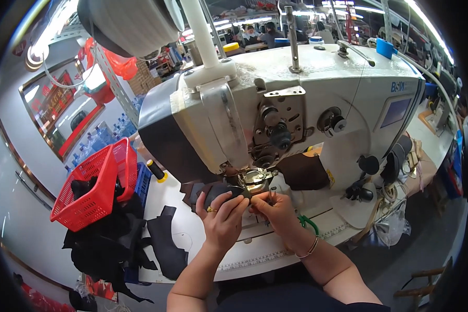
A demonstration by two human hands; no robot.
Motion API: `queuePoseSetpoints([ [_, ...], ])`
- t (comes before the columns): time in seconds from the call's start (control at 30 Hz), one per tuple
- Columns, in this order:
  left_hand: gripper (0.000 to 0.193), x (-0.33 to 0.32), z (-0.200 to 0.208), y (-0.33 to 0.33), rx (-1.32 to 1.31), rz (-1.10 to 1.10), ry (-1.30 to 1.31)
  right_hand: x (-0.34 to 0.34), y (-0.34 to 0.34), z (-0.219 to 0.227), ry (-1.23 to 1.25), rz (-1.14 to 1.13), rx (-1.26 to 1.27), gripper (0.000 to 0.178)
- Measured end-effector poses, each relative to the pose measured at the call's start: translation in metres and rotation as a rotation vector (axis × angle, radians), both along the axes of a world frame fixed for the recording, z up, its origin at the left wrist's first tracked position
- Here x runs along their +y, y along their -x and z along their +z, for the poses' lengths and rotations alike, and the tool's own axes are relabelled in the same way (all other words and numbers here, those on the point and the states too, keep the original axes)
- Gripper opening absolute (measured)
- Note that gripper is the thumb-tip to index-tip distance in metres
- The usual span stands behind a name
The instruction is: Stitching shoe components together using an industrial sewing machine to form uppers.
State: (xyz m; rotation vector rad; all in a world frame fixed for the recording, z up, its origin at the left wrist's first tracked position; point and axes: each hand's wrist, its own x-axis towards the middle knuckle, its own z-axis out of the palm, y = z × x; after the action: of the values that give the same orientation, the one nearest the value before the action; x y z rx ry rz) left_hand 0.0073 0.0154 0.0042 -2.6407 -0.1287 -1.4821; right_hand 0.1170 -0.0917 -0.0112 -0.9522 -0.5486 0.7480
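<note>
A white sewing machine (203,122) stands before me, its metal presser foot (256,178) low over the white bed. A dark piece of material (213,191) lies beside the foot, under my fingers. My left hand (222,217), with a ring on one finger, presses and pinches this piece at its near edge. Close beside it, my right hand (276,210) is closed, thumb and finger pinching the edge just in front of the foot. Green looped handles (310,224) show by my right wrist; whether that hand touches them is hidden.
Left on the table lie a cut black piece (166,244) and a thread cone (157,171). Red plastic baskets (86,195) and hanging black scraps (104,247) stand at the left edge. A printed ruler (260,260) runs along the front edge. A round knob (368,164) is at right.
</note>
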Motion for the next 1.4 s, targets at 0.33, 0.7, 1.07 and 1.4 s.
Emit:
queuePoseSetpoints([
  [0.33, 0.02, 0.002, 0.0, -0.003, -0.042, -0.048, 0.019, -0.002, -0.007, 0.006, 0.141, 0.015, -0.266, 0.017],
  [0.7, 0.019, 0.001, 0.009, 0.001, -0.023, -0.021, 0.05, 0.001, 0.002, 0.009, 0.085, -0.076, -0.278, 0.018],
  [1.07, 0.02, 0.007, 0.004, -0.002, -0.074, -0.083, 0.039, 0.003, -0.002, 0.01, 0.183, 0.025, -0.159, 0.019],
  [1.4, 0.02, 0.007, 0.008, -0.002, -0.048, -0.11, 0.015, 0.008, -0.001, -0.001, 0.04, 0.017, -0.281, 0.018],
])
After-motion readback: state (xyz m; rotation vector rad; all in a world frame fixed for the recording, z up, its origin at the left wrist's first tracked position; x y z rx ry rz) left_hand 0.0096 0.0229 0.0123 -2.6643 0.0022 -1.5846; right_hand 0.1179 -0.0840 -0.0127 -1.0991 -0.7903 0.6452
